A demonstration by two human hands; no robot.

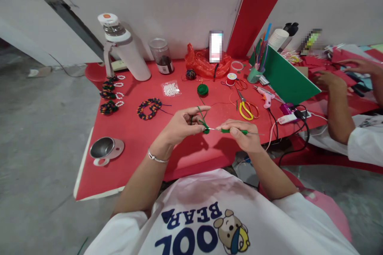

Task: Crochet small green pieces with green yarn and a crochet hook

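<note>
I see a green yarn ball [202, 89] on the red table [143, 137]. Nearer to the person [197, 195] than this ball, the left hand [183, 124] pinches green crochet work [206, 130]; the right hand [245, 133] holds a hook [225, 130].

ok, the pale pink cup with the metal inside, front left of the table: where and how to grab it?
Probably the pale pink cup by its loop handle, coming from the person's near side: the loop juts toward the front edge of the red table. The cup looks upright, mouth up, so keep it level.
</note>
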